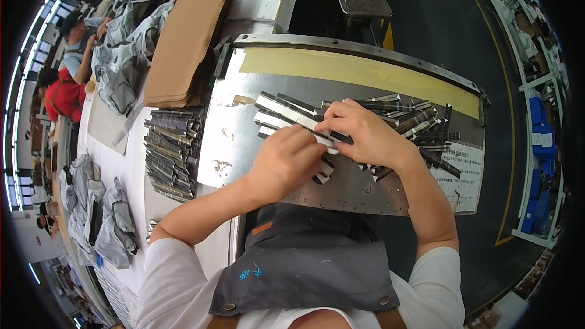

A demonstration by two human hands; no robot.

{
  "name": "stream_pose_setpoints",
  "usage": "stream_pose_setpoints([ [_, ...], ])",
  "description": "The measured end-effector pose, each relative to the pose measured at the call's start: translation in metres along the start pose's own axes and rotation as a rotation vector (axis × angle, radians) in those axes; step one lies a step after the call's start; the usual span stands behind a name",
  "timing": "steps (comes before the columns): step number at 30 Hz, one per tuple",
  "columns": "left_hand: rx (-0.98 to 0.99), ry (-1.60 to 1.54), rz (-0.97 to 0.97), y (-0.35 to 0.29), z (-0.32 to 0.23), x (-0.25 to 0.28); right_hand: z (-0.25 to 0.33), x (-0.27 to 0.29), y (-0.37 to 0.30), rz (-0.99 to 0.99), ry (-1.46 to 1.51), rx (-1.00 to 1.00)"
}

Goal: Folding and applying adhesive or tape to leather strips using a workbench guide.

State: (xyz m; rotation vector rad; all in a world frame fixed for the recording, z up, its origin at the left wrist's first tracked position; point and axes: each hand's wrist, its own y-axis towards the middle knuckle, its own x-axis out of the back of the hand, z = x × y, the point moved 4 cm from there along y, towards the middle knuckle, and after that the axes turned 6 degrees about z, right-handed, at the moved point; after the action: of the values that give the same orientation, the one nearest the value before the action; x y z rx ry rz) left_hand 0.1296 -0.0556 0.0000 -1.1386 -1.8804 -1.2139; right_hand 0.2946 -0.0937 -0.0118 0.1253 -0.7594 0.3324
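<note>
Both of my hands meet over a slanted metal board (228,125), above a loose row of black-and-white folded strips (275,105). My left hand (289,161) is closed, its fingertips pinched at the near end of a narrow strip (327,141) with a white face. From the other side, my right hand (370,134) closes thumb and forefinger on the same strip. Its exact hold is partly hidden by the fingers. Beyond the right hand lies a jumbled heap of dark, shiny strips (420,119), some reaching under the wrist.
Left of the board, more dark strips (170,152) are stacked beside brown cardboard sheets (186,39). Grey fabric pieces (116,82) cover the long table, where people (61,94) work. A metal-topped stool (363,0) stands ahead. Blue bins (539,125) fill a rack at right.
</note>
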Motion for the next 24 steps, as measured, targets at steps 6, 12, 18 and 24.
stream_pose_setpoints([
  [6,0.551,-0.821,-0.536,-0.023,0.047,0.047,0.0,0.0,-0.002,0.03,-0.039,-0.003],
  [12,0.5,-0.702,-0.471,-0.015,0.034,0.039,0.024,-0.001,0.004,0.001,0.456,-0.181],
  [18,0.551,-0.931,-0.42,-0.017,0.03,0.027,0.019,-0.019,0.015,-0.167,0.419,-0.125],
  [24,0.514,-1.148,-0.909,-0.049,0.076,0.077,0.007,-0.026,0.016,-0.181,0.209,-0.07],
])
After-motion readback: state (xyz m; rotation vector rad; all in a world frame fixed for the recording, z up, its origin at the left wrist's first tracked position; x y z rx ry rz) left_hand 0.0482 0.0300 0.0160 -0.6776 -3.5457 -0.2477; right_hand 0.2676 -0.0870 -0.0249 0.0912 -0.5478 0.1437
